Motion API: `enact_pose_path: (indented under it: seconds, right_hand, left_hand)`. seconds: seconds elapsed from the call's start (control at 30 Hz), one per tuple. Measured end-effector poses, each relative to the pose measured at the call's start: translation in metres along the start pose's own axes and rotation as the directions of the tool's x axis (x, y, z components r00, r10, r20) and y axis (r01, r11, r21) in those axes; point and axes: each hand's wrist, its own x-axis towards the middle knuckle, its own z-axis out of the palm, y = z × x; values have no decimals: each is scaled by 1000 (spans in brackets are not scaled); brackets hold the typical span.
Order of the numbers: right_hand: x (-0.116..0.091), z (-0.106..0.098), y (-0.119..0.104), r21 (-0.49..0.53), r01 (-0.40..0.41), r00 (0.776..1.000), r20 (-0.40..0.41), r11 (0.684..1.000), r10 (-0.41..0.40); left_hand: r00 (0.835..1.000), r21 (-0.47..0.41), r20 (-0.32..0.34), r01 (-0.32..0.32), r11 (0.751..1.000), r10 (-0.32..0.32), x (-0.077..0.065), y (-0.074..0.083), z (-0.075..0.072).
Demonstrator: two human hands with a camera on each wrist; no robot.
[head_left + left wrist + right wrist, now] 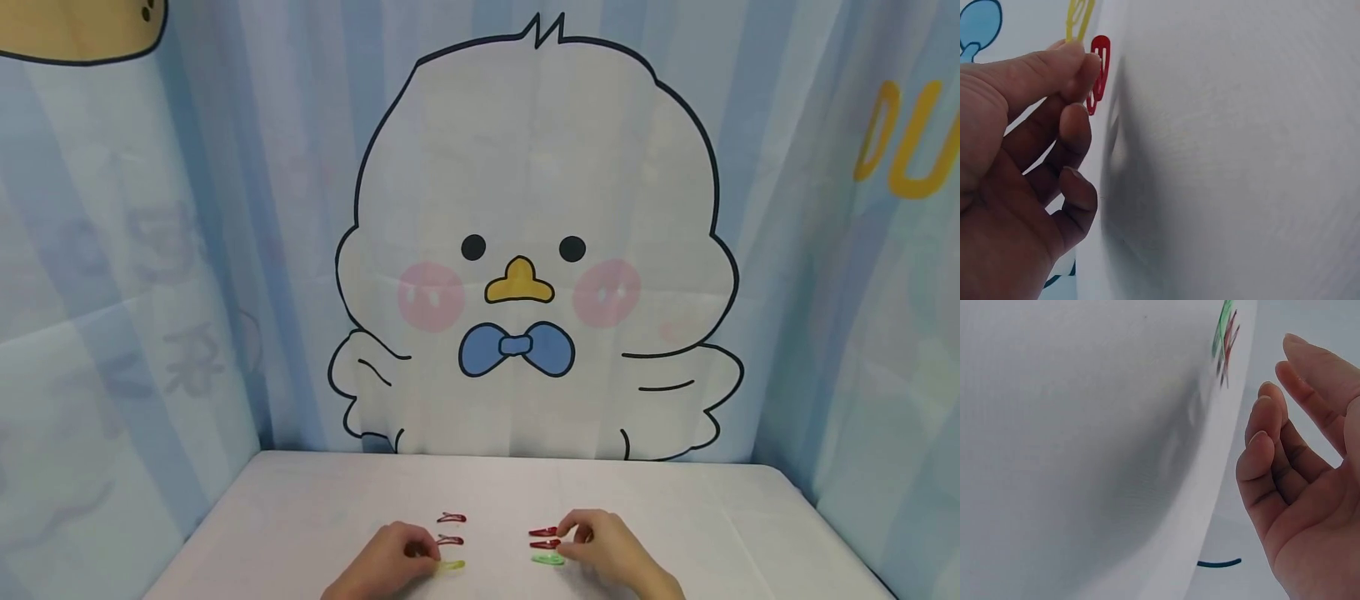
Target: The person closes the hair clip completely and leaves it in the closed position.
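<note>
My left hand (pixel 402 552) pinches a yellow hair clip (pixel 1079 17) by its end, between thumb and forefinger. Beyond those fingertips, in the left wrist view, lies a red hair clip (pixel 1102 59), partly hidden by the hand. Two red clips, one farther back (pixel 452 517) and one nearer (pixel 450 540), lie in a column above the yellow one. My right hand (pixel 609 546) hovers with loosely bent fingers and nothing between them. Just left of its fingertips are a green hair clip (pixel 547 559) and two red clips, the upper (pixel 542 532) and the lower (pixel 544 545).
The clips lie on a white tabletop (pixel 495 492) in two columns. Behind the far edge hangs a pale blue curtain (pixel 300 250) with a large white chick and a blue bow tie (pixel 515 346). More curtain (pixel 877 333) closes off both sides.
</note>
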Motion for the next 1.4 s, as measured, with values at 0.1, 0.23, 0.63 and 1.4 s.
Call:
enact_pose_path:
  seconds: [0.1, 0.23, 0.63, 1.4]
  right_hand:
    - [-1, 0, -3, 8, 12, 1000, -9, 1000, -11]
    - [-3, -1, -9, 23, 36, 999, -16, 999, -36]
    - [-11, 4, -38, 70, 160, 986, -53, 985, -156]
    - [-23, 38, -65, 352, 158, 983, 32, 923, -180]
  left_hand:
    - [1000, -44, -9, 0, 999, -1, -2, 3, -1]
    - [999, -103, -13, -32, 994, 31, -4, 6, -3]
    - [991, -268, -18, -133, 954, 133, -9, 14, 3]
    - [988, -365, -8, -144, 920, 152, -6, 31, 36]
